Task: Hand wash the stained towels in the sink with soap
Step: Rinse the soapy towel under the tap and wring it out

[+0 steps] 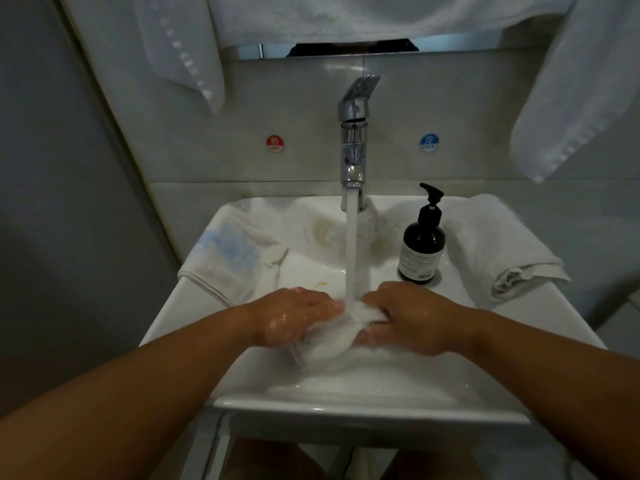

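A bunched white towel (332,336) is being gripped directly under the tap stream (353,244), left hand (298,318) and right hand (412,318) clamped on opposite ends.

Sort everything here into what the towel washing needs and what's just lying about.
In use: left hand, right hand, wet towel, running tap, soap bottle, sink, stained towel on the left rim.
Lying about: folded towel at right, hanging towels, hot sticker, cold sticker.
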{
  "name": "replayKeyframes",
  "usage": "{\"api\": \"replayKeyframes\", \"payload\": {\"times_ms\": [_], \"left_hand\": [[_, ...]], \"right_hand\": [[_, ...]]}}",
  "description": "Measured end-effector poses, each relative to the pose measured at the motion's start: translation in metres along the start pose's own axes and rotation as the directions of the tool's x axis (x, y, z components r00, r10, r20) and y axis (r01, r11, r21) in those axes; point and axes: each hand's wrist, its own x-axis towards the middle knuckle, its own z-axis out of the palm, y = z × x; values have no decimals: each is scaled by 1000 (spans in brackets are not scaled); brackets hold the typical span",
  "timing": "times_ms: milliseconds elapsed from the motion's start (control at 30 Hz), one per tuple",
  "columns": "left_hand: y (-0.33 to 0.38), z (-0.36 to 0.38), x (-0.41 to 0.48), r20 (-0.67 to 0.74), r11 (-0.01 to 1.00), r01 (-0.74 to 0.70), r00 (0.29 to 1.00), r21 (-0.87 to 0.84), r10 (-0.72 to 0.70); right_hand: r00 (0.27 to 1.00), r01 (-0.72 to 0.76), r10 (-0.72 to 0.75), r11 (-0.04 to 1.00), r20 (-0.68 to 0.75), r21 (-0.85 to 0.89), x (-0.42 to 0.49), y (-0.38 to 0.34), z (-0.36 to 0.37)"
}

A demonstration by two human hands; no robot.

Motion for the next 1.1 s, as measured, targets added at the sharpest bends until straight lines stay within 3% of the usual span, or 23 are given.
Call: {"api": "replayKeyframes", "payload": {"times_ms": [33,133,200,333,467,500,567,667,767,900,1033,1100], "left_hand": [[-1,0,-1,12,997,40,999,-60,-39],[-2,-2,1,71,995,99,993,-11,-98],[1,-2,-1,119,991,120,987,-67,-111],[1,-2,-2,24,998,45,999,-36,-44],[3,-3,-3,69,993,-11,997,-116,19],[4,-2,-2,41,997,-59,997,-49,61],[4,-1,2,-153,974,-176,968,140,197],[6,-6,5,-427,938,-273,837,216,342],[6,-17,2,-453,947,-260,832,191,320],[11,-29,-6,-405,931,-287,841,227,358],[24,-41,-12,-549,918,-275,738,286,392],[30,-43,-12,-555,915,-269,731,300,397]], "right_hand": [[1000,17,-17,1000,-11,-1,-1,0,0],[998,49,-49,999,-25,-22,-5,-2,-2],[994,38,-41,999,-104,-36,-4,0,-6],[980,64,-71,997,-189,-40,-2,4,-9],[949,86,-103,994,-298,-69,0,0,-8],[938,63,-94,993,-333,-101,1,-2,-9],[906,21,-100,981,-410,-195,5,-6,-9],[852,30,-131,979,-506,-202,10,-11,-19],[867,49,-117,987,-484,-152,13,-12,-36],[877,40,-186,947,-443,-319,5,-21,-50],[845,16,-203,934,-495,-356,1,-32,-67],[822,35,-194,956,-535,-293,5,-35,-70]]}}
